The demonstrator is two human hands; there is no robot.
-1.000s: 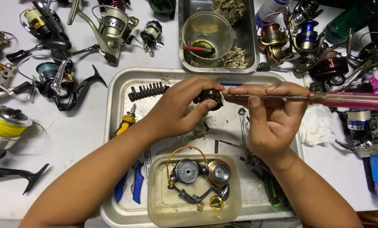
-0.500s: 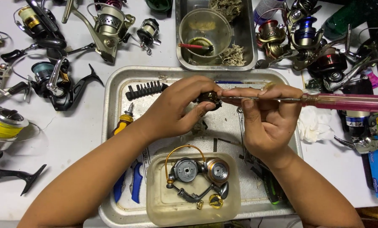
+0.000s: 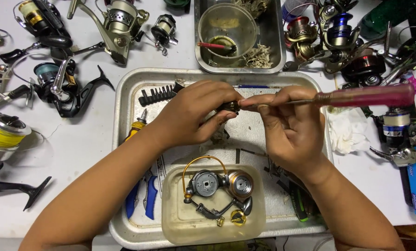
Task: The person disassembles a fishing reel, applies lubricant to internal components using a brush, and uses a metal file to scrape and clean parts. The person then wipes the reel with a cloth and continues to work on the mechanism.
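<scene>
Two hands (image 3: 194,116), one screwdriver (image 3: 356,96), two metal trays (image 3: 124,93).

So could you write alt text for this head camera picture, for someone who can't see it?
Over a metal tray, the left hand grips a small dark reel part while the right hand holds a red-handled screwdriver to it. A plastic tub of reel pieces sits below; fishing reels lie around.

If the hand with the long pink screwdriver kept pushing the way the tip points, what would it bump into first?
The right hand aims the screwdriver leftward. Its tip already seems to meet the small dark part pinched in the left hand, so that comes first, though depth is hard to judge.
</scene>
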